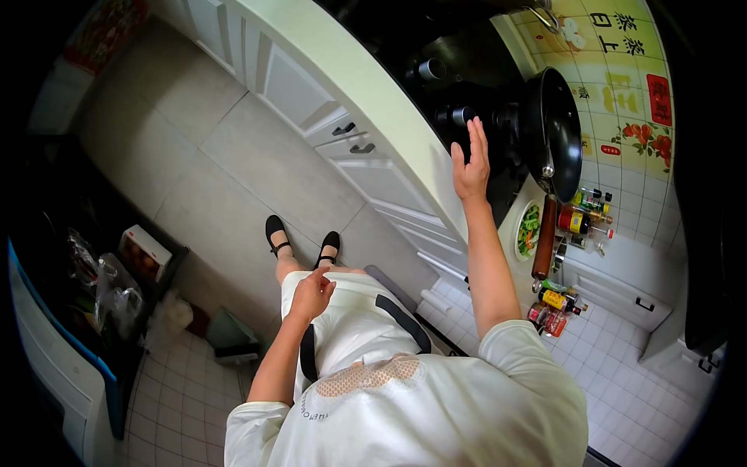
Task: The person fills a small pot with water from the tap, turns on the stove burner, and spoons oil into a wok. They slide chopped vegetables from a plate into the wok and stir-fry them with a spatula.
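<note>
Wok (566, 128) smooth metal; handle (545, 240) glossy wood.

Head-worn view, angled steeply down

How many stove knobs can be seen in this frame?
2. One knob is by the right hand; the other knob is farther along the stove, toward the top of the picture. More may be hidden in shadow.

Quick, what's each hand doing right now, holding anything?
Left hand: partly open, loosely bent, nothing visible in it.
Right hand: open, outstretched near a stove knob, nothing visible in it.
</note>
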`<state>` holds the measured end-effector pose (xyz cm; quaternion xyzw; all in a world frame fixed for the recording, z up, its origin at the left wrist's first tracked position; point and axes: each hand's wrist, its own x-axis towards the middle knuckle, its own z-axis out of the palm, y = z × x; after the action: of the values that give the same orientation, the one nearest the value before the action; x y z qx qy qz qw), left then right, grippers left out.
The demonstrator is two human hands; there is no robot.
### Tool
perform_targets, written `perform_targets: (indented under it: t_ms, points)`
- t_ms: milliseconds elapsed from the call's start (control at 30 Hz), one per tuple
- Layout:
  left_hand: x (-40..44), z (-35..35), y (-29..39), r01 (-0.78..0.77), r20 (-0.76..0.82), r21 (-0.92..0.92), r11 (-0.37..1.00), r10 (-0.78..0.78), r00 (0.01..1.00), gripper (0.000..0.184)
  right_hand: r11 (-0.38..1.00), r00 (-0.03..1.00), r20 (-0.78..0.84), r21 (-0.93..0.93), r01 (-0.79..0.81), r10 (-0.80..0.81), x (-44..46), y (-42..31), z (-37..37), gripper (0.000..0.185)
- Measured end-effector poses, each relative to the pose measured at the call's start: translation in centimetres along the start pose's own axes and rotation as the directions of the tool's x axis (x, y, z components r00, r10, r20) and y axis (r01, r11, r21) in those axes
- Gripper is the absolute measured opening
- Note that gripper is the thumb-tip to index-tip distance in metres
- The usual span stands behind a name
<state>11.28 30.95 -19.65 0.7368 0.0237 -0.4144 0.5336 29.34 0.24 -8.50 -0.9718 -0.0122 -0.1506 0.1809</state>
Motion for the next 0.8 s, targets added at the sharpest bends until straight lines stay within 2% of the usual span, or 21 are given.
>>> perform_targets:
  t_ms: [167,633,667,733,800]
  points:
    - [0.6,0.7,-0.9,-0.014,0.005,-0.005,1.000,0.014,1.000,0.034,1.000,1.000,0.018,0.016,-0.016,0.016,-1.5,-0.2,0.7,0.043]
    - [1.7,1.2,-2.0,0.009,0.001,-0.053,0.999,-0.009,1.000,0.034,0.999,0.992,-0.125,-0.050,-0.001,-0.006,1.5,1.5,1.1,0.038]
    - [1.8,1.2,-2.0,0.010,0.003,-0.054,0.998,-0.010,1.000,0.034,0.999,0.992,-0.123,-0.052,-0.002,-0.005,2.0,2.0,1.1,0.038]
    - [1.9,1.1,-2.1,0.002,-0.001,-0.063,0.998,-0.002,1.000,0.034,0.995,1.000,0.001,-0.099,-0.031,0.031,2.9,2.6,0.9,0.037]
    - [1.9,0.9,-2.1,-0.010,0.000,-0.046,0.999,0.010,1.000,0.035,0.997,0.999,0.025,-0.076,-0.023,0.025,3.5,2.9,0.9,0.036]
